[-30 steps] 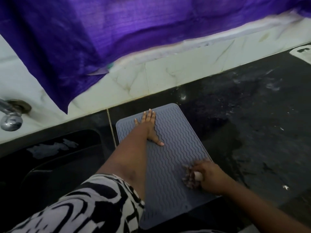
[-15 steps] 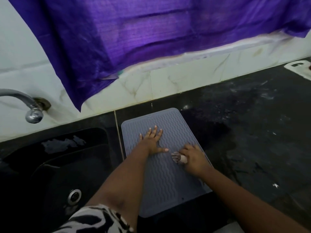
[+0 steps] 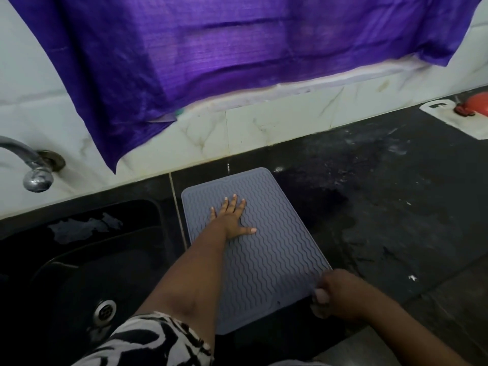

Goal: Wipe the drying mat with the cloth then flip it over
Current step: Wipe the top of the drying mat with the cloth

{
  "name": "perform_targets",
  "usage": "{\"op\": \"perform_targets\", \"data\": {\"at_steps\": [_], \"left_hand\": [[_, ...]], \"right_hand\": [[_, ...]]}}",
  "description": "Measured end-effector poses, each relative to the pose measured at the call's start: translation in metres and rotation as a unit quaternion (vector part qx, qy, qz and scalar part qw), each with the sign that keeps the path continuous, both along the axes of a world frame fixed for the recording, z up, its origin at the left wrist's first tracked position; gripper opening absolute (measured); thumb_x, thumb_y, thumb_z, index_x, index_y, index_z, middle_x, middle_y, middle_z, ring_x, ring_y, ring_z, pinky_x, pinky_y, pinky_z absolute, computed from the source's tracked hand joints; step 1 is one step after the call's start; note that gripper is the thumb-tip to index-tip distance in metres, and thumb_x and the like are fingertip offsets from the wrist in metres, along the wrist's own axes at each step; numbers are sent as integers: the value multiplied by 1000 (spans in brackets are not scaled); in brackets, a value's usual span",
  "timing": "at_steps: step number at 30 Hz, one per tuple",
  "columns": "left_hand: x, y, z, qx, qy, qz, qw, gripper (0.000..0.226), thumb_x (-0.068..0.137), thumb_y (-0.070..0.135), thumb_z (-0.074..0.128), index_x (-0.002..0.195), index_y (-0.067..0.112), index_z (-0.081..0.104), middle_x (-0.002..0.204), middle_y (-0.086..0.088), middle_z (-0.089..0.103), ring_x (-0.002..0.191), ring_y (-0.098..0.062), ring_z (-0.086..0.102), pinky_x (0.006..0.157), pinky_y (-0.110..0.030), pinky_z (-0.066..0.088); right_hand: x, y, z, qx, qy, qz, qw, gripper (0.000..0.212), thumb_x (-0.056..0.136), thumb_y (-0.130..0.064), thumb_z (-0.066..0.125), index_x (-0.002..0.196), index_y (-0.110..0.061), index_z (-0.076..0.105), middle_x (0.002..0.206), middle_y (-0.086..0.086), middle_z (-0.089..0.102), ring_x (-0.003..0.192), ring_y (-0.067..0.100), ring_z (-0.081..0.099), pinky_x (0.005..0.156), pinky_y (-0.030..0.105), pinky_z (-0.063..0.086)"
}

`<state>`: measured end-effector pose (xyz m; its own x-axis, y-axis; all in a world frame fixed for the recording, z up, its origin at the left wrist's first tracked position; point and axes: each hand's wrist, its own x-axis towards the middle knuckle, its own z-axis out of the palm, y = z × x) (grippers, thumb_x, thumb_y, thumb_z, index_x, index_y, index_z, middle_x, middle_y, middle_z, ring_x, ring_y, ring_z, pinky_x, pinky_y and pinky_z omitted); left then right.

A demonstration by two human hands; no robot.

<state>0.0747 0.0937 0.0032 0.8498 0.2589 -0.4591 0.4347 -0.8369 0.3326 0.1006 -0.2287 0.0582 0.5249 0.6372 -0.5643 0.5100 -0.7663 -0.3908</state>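
Lying under left hand (image 3: 232, 220): mat (image 3: 266, 260).

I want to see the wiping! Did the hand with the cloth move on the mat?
Yes. The right hand slid back toward the person along the drying mat, from near the left hand's thumb to the mat's near right edge.

text: none legible | white object (image 3: 446, 112) at far right: dark mark, unreadable
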Motion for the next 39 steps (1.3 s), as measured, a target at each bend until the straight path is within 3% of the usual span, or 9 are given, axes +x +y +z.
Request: {"op": "perform_targets", "data": {"at_steps": [2,5,9,13,16,23,28,34,39], "left_hand": [[-2,1,-1,-2,-16,2,1000,105,81,69,54,152,31,-12,159,2,-26,146,-24,-23,114,-59,-15],[-3,4,-1,17,-49,11,999,98,79,71,55,154,32,5,163,2,-8,150,-25,-6,116,-58,-2],[16,9,13,31,-134,67,988,80,83,66,55,147,25,32,156,-4,24,144,-27,20,113,-55,15],[45,21,25,55,-85,35,994,107,73,69,64,153,22,12,162,-4,9,148,-28,8,117,-55,12],[66,36,28,71,-53,3,996,120,68,61,75,155,23,1,163,-2,-2,150,-25,-1,118,-56,5],[85,54,6,68,71,-27,995,140,61,70,74,151,18,-20,159,-1,-27,146,-23,-24,113,-66,-4],[80,59,-6,55,77,-33,995,159,43,77,77,147,19,-28,154,3,-37,142,-18,-33,111,-66,-13],[83,55,-2,55,79,-25,995,158,45,76,77,147,19,-30,154,4,-37,143,-19,-31,110,-66,-12],[81,53,2,51,76,-13,996,158,45,74,79,147,19,-30,154,3,-37,143,-19,-31,111,-66,-12]], "right_hand": [[18,1,29,59,55,-49,996,14,70,-15,67,68,-29,68,72,-8,72,67,-2,67,52,9,47],[43,17,57,197,75,-151,966,30,71,1,59,76,-27,70,76,-6,75,72,8,69,63,23,52],[80,63,49,198,57,-190,960,22,80,-11,61,84,-31,68,91,-6,70,83,8,64,67,27,51],[122,137,56,227,34,-158,960,8,83,-32,58,83,-31,66,86,-9,67,82,9,61,64,25,42],[154,201,56,237,-45,-110,964,11,82,-24,61,71,-24,61,73,-5,60,73,14,57,66,26,42],[168,289,-8,60,-180,63,980,44,88,-26,59,131,-23,52,131,10,42,121,32,38,102,45,38],[155,276,-40,69,-232,99,965,42,97,-34,41,137,-26,46,136,10,45,123,35,40,102,44,37],[95,166,-46,120,-204,82,968,49,93,-34,49,141,-33,41,151,-6,36,126,24,39,102,38,40],[71,119,-26,36,-108,14,993,26,85,-36,60,100,-16,65,113,4,65,98,20,59,78,28,48]]}}
